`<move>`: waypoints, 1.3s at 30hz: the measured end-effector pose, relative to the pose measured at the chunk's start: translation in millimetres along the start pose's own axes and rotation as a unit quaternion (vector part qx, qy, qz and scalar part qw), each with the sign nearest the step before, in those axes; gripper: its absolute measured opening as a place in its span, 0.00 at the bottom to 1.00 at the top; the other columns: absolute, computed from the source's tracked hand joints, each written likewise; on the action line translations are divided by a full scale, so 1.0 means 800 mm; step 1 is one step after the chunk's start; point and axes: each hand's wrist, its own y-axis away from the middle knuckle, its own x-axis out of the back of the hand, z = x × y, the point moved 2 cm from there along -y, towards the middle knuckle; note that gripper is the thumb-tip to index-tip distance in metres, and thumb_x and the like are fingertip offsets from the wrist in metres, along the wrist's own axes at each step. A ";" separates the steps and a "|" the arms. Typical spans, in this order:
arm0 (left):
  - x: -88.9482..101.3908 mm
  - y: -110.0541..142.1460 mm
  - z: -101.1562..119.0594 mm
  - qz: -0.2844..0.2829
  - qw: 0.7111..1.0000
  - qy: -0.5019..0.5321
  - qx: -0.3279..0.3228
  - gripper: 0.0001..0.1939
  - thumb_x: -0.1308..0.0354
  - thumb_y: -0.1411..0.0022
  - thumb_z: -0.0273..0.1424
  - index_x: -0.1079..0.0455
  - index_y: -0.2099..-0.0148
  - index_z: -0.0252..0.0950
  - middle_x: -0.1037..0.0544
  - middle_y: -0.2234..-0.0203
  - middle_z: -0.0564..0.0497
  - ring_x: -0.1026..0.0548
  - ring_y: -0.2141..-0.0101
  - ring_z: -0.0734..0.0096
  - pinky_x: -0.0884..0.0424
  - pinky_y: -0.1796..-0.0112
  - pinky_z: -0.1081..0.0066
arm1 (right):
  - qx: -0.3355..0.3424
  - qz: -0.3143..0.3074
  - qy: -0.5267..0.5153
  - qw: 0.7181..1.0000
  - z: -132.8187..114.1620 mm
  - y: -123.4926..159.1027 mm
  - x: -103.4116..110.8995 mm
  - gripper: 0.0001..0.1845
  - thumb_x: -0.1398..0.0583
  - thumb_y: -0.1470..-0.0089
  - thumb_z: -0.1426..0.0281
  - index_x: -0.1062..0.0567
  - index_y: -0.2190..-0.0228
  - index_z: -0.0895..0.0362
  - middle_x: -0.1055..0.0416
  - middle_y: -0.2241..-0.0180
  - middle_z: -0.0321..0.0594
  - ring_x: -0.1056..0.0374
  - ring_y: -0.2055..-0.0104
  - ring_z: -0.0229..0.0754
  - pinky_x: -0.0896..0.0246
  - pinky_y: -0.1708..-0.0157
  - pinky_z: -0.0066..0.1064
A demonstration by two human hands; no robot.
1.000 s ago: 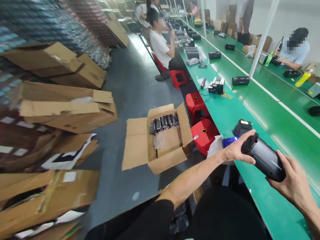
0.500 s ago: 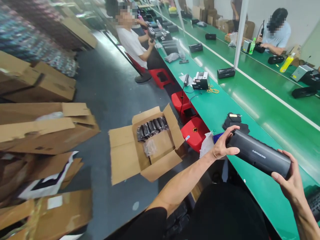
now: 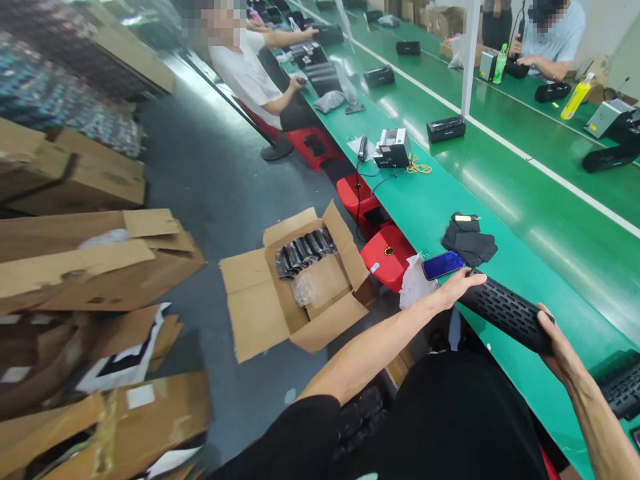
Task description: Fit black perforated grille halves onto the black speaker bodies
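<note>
A long black speaker (image 3: pixel 507 311) is held over the near edge of the green table, its slotted grille side turned up. My left hand (image 3: pixel 459 287) grips its left end, thumb on top. Around the other end, my right hand (image 3: pixel 559 343) is closed, with the thumb on the upper face and the fingers mostly hidden beneath. Just beyond my left hand lies a phone (image 3: pixel 443 265) with a blue-lit screen. A loose pile of thin black pieces (image 3: pixel 473 244) rests behind the speaker.
Red stools (image 3: pixel 387 253) stand along the green table (image 3: pixel 435 200). An open carton (image 3: pixel 255 300) with black wrapped items sits on the floor at left, near more cardboard boxes (image 3: pixel 150 417). Another black speaker (image 3: pixel 446 129) lies on the line. Two seated people (image 3: pixel 250 77) work farther off.
Both hands have turned the speaker, so the slotted side replaces the lettered face on top. It has moved slightly left and nearer. The person at left now reaches an arm across the table.
</note>
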 end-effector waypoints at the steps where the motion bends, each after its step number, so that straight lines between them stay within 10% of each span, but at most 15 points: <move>1: -0.003 0.000 -0.005 0.003 1.000 -0.012 0.013 0.26 0.29 0.44 0.47 0.23 0.50 0.35 0.17 0.48 0.40 0.23 0.45 0.48 0.32 0.39 0.51 | 0.009 0.002 -0.021 1.000 0.012 0.000 0.001 0.46 0.23 0.59 0.46 0.26 0.41 0.46 0.19 0.52 0.38 0.23 0.58 0.49 0.26 0.60 0.37; 8: -0.015 0.010 -0.021 0.047 0.989 -0.124 0.062 0.31 0.34 0.43 0.54 0.24 0.49 0.34 0.18 0.45 0.40 0.24 0.43 0.47 0.31 0.40 0.55 | 0.012 0.034 -0.068 0.997 0.052 -0.009 0.016 0.43 0.21 0.68 0.49 0.23 0.51 0.50 0.19 0.62 0.34 0.25 0.65 0.43 0.28 0.65 0.32; 18: -0.016 -0.004 -0.041 -0.062 0.995 -0.071 0.020 0.46 0.24 0.49 0.54 0.26 0.35 0.34 0.21 0.39 0.38 0.25 0.38 0.43 0.33 0.35 0.50 | -0.025 0.037 -0.078 0.996 0.067 -0.012 0.049 0.40 0.22 0.62 0.47 0.20 0.52 0.55 0.17 0.57 0.41 0.22 0.57 0.48 0.23 0.57 0.35; 25: -0.013 -0.012 -0.050 -0.104 0.989 -0.103 0.001 0.65 0.21 0.54 0.54 0.43 0.21 0.40 0.42 0.24 0.39 0.40 0.26 0.39 0.43 0.28 0.46 | -0.048 0.019 -0.074 0.996 0.063 0.008 0.050 0.38 0.25 0.55 0.43 0.20 0.51 0.56 0.17 0.56 0.50 0.20 0.56 0.59 0.22 0.53 0.53; 32: -0.014 -0.013 -0.034 -0.112 0.983 -0.146 -0.011 0.60 0.24 0.52 0.57 0.39 0.23 0.43 0.38 0.25 0.40 0.39 0.27 0.38 0.42 0.29 0.45 | 0.022 -0.018 -0.052 0.998 0.070 0.034 0.052 0.57 0.19 0.66 0.51 0.30 0.36 0.44 0.29 0.35 0.46 0.30 0.36 0.62 0.28 0.42 0.56; 39: -0.030 -0.038 -0.031 -0.112 0.982 -0.150 0.032 0.60 0.25 0.53 0.58 0.36 0.24 0.38 0.33 0.28 0.37 0.33 0.30 0.40 0.39 0.30 0.47 | -0.016 -0.009 -0.059 0.998 0.069 0.043 0.051 0.50 0.19 0.64 0.51 0.29 0.42 0.49 0.24 0.43 0.49 0.24 0.48 0.59 0.22 0.58 0.48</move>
